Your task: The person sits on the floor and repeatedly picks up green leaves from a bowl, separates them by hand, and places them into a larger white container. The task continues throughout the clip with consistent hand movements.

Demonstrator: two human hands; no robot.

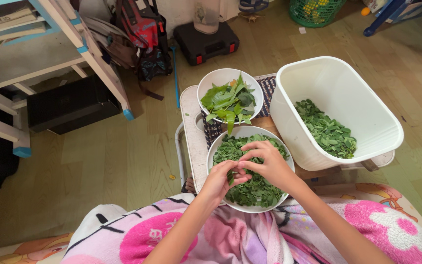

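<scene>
A white bowl (213,149) of small green leaves rests at my lap's edge. Both hands meet over it. My left hand (219,178) has its fingers pinched on a sprig of the small leaves. My right hand (266,162) curls over the same sprig, fingertips touching the left hand's. Behind it a second white bowl (211,80) holds larger pointed green leaves (229,101). To the right stands a big white tub (289,120) with a layer of plucked small leaves (328,131) at its bottom.
The bowls and tub sit on a small low table (190,120) with a patterned cloth. A pink blanket (230,234) covers my lap. A white and blue wooden frame (96,58), a black case (205,43) and bags stand on the wooden floor.
</scene>
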